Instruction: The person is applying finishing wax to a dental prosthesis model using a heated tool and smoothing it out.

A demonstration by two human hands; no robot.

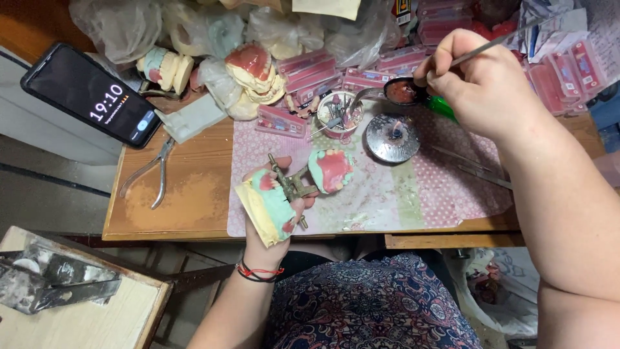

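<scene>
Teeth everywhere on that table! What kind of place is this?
Probably a dental workshop where false teeth get made. The left hand holds a hinged plaster jaw model, more tooth models sit at the back, and the right hand holds a thin metal tool over a spoon of red wax.

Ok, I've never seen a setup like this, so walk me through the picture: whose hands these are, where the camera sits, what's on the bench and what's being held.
There is no machine here. A camera on the person's head looks down at their own two bare hands over a wooden workbench.

The left hand holds a hinged metal frame carrying dental casts, pale plaster with pink wax gums.

The right hand grips a thin metal tool, its end at a spoon holding something red.

On the bench lie a patterned pink mat, a round metal dish, a small cup of burs, pliers, a phone, more casts and pink trays of teeth.
</scene>
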